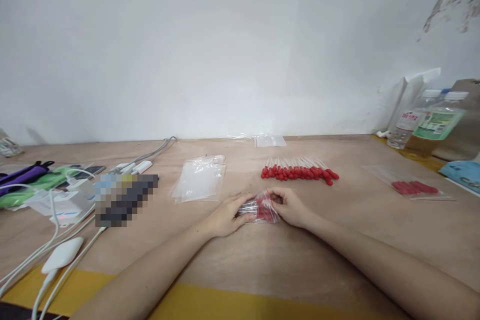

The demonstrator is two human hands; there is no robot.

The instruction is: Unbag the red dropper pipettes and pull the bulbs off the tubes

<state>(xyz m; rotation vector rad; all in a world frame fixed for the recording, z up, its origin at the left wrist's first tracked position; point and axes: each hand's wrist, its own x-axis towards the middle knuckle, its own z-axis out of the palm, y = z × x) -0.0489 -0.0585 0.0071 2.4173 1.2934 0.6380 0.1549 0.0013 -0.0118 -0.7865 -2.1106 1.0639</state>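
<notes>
Between my hands lies a small clear zip bag (265, 211) with red-tipped white sticks inside. My left hand (229, 215) is closed round its left end, thumb below and fingers above. My right hand (290, 206) pinches the bag's right edge, where a red strip shows. Just beyond, a row of red-tipped white sticks (298, 172) rests on the table with the red ends toward me. A stack of flat clear bags (200, 177) sits to the left of the row. Off to the right is another clear bag (414, 188) with red-tipped sticks in it.
At the left are white chargers with cables (71, 205), a white adapter (63, 255) and a purple and green pouch (30, 180). Plastic bottles (435, 122) stand at the back right by a blue packet (463, 175). One flat bag (270, 140) lies against the wall (232, 50).
</notes>
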